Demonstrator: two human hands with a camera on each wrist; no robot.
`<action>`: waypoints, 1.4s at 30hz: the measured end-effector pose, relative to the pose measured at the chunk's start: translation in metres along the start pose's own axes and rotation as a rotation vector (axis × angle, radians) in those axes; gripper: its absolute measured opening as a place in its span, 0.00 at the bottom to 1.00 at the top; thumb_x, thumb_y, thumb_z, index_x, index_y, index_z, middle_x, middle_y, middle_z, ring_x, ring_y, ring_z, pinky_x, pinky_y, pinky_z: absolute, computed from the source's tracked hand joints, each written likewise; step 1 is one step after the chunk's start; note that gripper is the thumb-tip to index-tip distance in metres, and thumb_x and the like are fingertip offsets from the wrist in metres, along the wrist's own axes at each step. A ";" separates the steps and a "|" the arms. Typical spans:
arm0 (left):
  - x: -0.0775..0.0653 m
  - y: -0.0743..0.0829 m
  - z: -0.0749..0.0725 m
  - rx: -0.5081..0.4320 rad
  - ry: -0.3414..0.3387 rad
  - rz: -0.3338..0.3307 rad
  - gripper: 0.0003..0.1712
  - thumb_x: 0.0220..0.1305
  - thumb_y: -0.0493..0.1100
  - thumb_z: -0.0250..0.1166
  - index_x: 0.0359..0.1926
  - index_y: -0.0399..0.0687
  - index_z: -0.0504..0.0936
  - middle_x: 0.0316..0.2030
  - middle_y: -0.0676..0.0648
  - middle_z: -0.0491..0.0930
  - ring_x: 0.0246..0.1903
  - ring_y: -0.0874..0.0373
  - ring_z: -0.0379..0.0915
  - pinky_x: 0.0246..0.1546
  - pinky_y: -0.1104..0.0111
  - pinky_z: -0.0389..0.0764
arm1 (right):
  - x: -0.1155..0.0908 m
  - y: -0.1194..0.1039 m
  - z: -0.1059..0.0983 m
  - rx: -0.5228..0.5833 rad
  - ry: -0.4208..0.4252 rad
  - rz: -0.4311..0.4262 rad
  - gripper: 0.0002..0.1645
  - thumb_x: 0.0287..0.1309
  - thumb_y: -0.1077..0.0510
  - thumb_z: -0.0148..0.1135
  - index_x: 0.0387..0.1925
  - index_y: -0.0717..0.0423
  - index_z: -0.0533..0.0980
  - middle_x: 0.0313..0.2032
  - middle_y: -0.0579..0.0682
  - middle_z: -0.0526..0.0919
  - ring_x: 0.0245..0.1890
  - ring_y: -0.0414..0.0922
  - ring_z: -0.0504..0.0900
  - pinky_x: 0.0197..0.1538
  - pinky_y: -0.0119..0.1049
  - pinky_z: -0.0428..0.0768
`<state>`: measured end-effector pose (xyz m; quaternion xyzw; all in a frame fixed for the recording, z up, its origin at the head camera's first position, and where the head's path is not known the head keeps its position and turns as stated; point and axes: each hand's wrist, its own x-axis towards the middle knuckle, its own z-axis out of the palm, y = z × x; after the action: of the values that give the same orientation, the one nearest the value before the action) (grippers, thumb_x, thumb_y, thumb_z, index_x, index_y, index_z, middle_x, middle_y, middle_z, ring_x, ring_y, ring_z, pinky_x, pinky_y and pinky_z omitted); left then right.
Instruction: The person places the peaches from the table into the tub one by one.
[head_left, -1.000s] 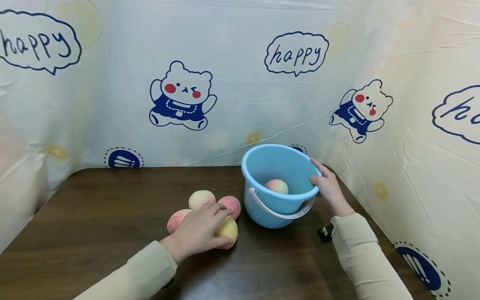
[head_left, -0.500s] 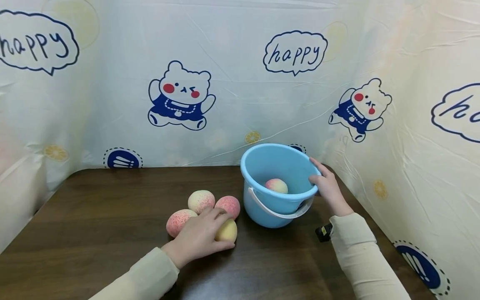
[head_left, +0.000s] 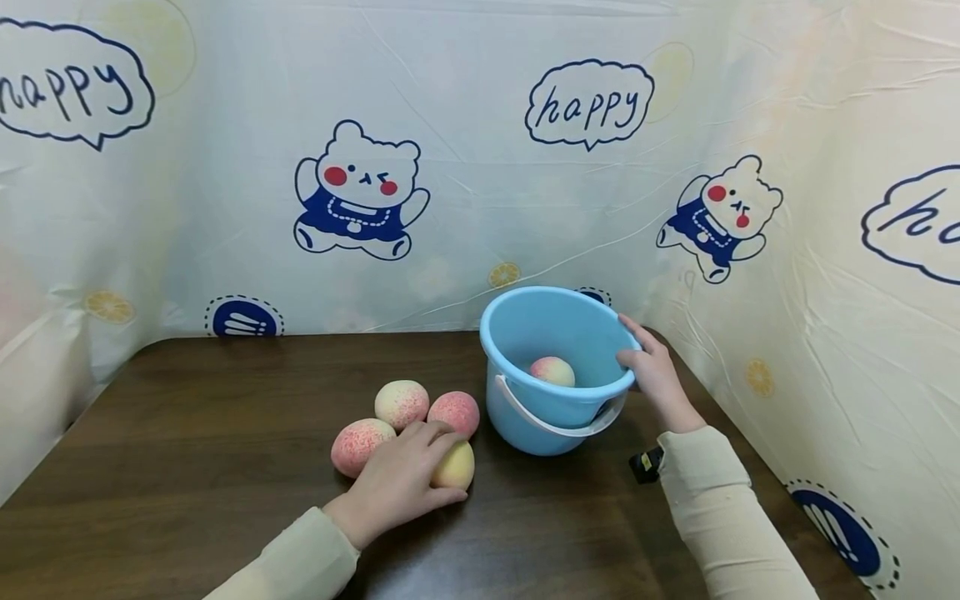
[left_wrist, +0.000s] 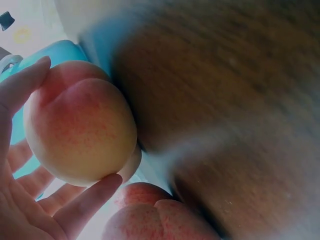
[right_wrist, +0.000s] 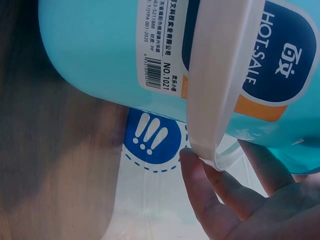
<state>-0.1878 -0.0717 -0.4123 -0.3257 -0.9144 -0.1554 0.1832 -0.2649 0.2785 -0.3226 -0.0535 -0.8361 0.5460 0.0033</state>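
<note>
My left hand [head_left: 405, 475] is around a yellow-and-pink peach [head_left: 453, 465], thumb on its near side and fingers over its far side. The left wrist view shows that peach [left_wrist: 82, 125] between the thumb and fingertips, close to the table. Beside it lie a speckled pink peach [head_left: 362, 447], a pale speckled peach [head_left: 402, 404] and a deeper pink peach [head_left: 454, 413]. My right hand [head_left: 660, 375] grips the right rim of a light blue bucket [head_left: 536, 425]. One peach [head_left: 552, 372] lies inside the bucket. Its pale handle [right_wrist: 220, 75] hangs down near my right fingers.
The dark brown wooden table [head_left: 187, 467] runs back to a printed curtain [head_left: 480, 183] with bears and "happy" bubbles. A side curtain [head_left: 847, 350] rises along the right edge. A small black object [head_left: 645, 466] shows by the right wrist.
My left hand has shifted slightly back toward me around the yellow-and-pink peach, its thumb lower, uncovering more of the speckled pink peach. The right hand and bucket stay put.
</note>
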 end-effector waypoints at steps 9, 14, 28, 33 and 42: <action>0.002 0.001 0.000 0.011 0.008 -0.017 0.35 0.41 0.60 0.79 0.51 0.53 0.81 0.46 0.53 0.80 0.46 0.53 0.76 0.40 0.61 0.81 | -0.001 -0.001 -0.001 0.003 -0.001 -0.018 0.43 0.62 0.63 0.43 0.78 0.40 0.50 0.76 0.60 0.53 0.59 0.62 0.71 0.38 0.34 0.80; 0.002 0.001 0.000 -0.009 0.014 -0.028 0.35 0.39 0.59 0.80 0.49 0.53 0.82 0.45 0.53 0.80 0.47 0.52 0.77 0.50 0.58 0.81 | -0.002 -0.002 0.000 0.010 -0.005 -0.027 0.44 0.61 0.64 0.43 0.78 0.41 0.50 0.76 0.60 0.54 0.59 0.62 0.70 0.38 0.34 0.80; 0.002 0.003 0.000 0.006 0.002 -0.038 0.34 0.38 0.60 0.80 0.48 0.54 0.82 0.44 0.55 0.79 0.41 0.57 0.74 0.35 0.64 0.79 | -0.002 -0.001 0.000 -0.010 0.000 -0.011 0.43 0.62 0.62 0.43 0.78 0.40 0.50 0.76 0.61 0.53 0.59 0.63 0.71 0.38 0.34 0.80; 0.001 0.004 0.000 0.000 0.001 -0.038 0.34 0.38 0.59 0.80 0.48 0.53 0.82 0.44 0.54 0.79 0.42 0.56 0.74 0.35 0.64 0.79 | -0.002 0.000 0.000 -0.012 -0.004 -0.015 0.44 0.62 0.62 0.43 0.78 0.40 0.49 0.76 0.61 0.53 0.60 0.63 0.69 0.39 0.34 0.79; -0.001 0.005 -0.001 -0.014 0.020 -0.027 0.34 0.41 0.56 0.80 0.51 0.50 0.83 0.46 0.52 0.79 0.44 0.55 0.75 0.38 0.62 0.80 | -0.001 0.001 0.001 -0.007 0.002 -0.023 0.44 0.61 0.63 0.43 0.78 0.40 0.50 0.76 0.61 0.54 0.54 0.61 0.74 0.36 0.34 0.79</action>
<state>-0.1840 -0.0689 -0.4106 -0.3129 -0.9157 -0.1678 0.1880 -0.2636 0.2781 -0.3233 -0.0442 -0.8386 0.5428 0.0103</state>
